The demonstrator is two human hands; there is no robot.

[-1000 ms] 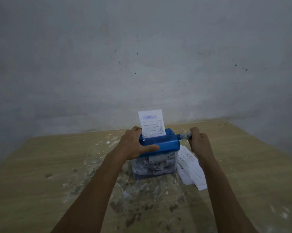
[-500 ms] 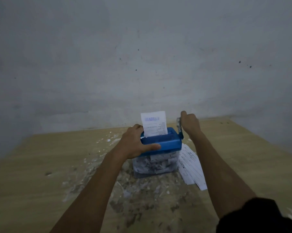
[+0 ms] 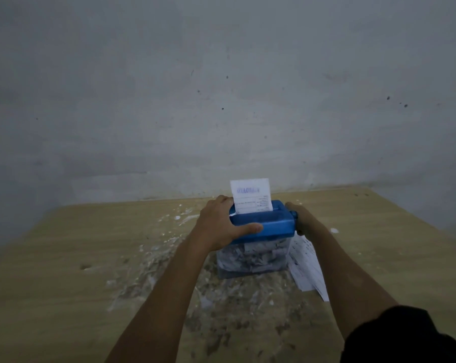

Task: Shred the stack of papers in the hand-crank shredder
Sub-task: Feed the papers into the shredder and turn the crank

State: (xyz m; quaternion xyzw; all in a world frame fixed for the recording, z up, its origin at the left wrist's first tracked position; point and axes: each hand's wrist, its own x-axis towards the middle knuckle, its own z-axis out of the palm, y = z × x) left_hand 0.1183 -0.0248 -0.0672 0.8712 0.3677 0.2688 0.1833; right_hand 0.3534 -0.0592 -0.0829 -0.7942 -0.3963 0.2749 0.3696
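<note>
Wood under our arms, a pale table (image 3: pixel 64 258), carries everything we work with, and a grey wall (image 3: pixel 221 87) closes it at twelve o'clock.

Nearest to us, dust and small paper scraps (image 3: pixel 169 271) lie on the wood from six to nine o'clock of the shredder (image 3: pixel 263 224). Our left hand (image 3: pixel 221 226) holds the blue top, thumb along the near edge and fingers curled over the far side. Our right hand (image 3: pixel 304 218) is at three o'clock of the shredder; its fingers seem closed around the crank, but the crank itself is mostly hidden, so we cannot tell the exact hold. One sheet (image 3: pixel 250 195) stands upright in the slot, about half of it above the top. The clear bin (image 3: pixel 250 258) below looks almost full of strips. The stack of papers (image 3: pixel 306 265) lies flat at four o'clock, touching the bin, and partly under our right forearm.

We judge three risks. The full bin can block the strips and jam the cutters. The light shredder can tip or slide if the left hand relaxes while we turn. Our right forearm can drag the stack and scatter it.

For moving, we have open wood at nine o'clock and at three o'clock beyond the stack. The right table edge comes nearer than the left one. Behind the shredder only a narrow band remains before the wall, so the crank hand has little room there.
</note>
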